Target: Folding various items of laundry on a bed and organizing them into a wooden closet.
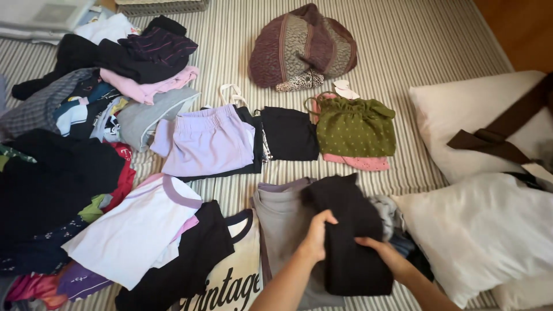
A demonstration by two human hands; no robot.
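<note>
A folded black garment (351, 242) lies low in the middle of a striped bed cover (415, 40), on top of a grey folded top (282, 224). My left hand (317, 235) grips its left edge, fingers curled over the fabric. My right hand (377, 249) presses on its right side, thumb on top. Behind it lie lilac shorts (204, 141), a black folded piece (288, 133) and an olive dotted top (356, 126) over a pink one.
A big heap of mixed clothes (69, 115) fills the left side. A white and lilac t-shirt (135, 230) and a black and cream printed top (230, 282) lie near me. A brown patterned bundle (302, 46) sits at the back. White pillows (484, 230) lie on the right.
</note>
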